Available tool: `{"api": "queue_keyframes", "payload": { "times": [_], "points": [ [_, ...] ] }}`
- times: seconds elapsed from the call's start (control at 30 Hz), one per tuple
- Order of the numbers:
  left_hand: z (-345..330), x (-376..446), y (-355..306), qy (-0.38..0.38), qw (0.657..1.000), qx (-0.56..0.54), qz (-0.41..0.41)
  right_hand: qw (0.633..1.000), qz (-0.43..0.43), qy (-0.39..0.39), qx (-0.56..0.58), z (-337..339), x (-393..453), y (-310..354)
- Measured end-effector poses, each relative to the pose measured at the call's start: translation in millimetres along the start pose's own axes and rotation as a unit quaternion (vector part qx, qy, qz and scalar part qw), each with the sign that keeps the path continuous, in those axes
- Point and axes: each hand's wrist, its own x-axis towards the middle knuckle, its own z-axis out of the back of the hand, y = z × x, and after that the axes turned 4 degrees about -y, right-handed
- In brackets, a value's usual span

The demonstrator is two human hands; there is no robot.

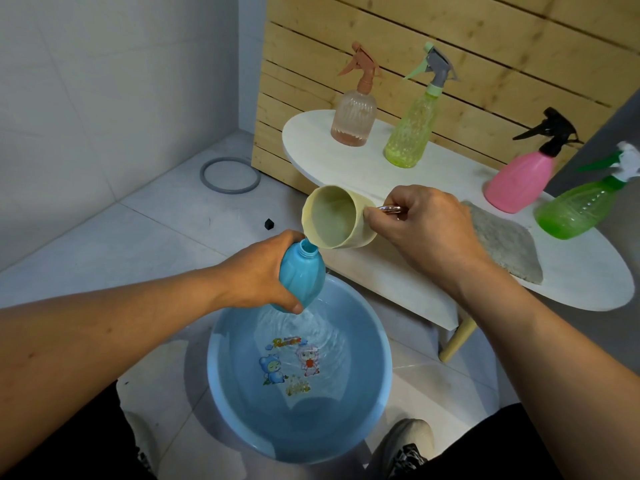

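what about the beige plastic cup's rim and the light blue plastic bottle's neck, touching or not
Cannot tell. Head view: the beige cup rim overlaps the blue bottle neck, no gap visible, but depth is unclear.

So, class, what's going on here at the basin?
The left hand grips an uncapped blue bottle over a blue basin of water. The right hand holds a beige cup by its metal handle, tipped with its rim at the bottle's mouth, apparently filling it. Spray bottles stand on the white table behind.

The person wears black trousers (491,445) and pale grey shoes (407,436) with black-and-white patterned laces, forearms (104,341) bare.
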Motion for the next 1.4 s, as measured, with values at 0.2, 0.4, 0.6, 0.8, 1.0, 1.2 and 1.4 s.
{"api": "queue_keyframes", "payload": {
  "times": [0.2,0.4,0.6,0.8,1.0,1.2,1.4],
  "points": [
    [0.1,0.9,-0.6,-0.001,1.000,0.004,-0.002,1.000,0.003,0.001,-0.008,0.4,0.5,1.0],
    [0.0,0.4,-1.1,0.000,1.000,0.002,-0.002,1.000,0.010,-0.003,-0.019,-0.4,0.6,0.2],
    [-0.1,0.2,-0.6,0.001,1.000,0.002,0.001,0.999,0.013,-0.007,-0.032,0.0,0.0,2.1],
    [0.3,0.5,0.3,0.002,1.000,0.005,0.001,0.999,0.019,-0.006,-0.029,-0.2,-0.4,1.3],
    [0.3,1.0,-0.1,0.001,1.000,0.005,-0.003,0.999,0.022,-0.010,-0.031,-2.4,-0.4,1.2],
    [0.2,1.0,0.0,0.000,1.000,0.003,-0.002,0.999,0.028,-0.015,-0.039,-1.5,-0.5,1.2],
    [0.0,0.1,-0.5,-0.001,1.000,0.004,0.001,0.998,0.035,-0.020,-0.039,-1.5,-1.2,1.1]
  ]
}}
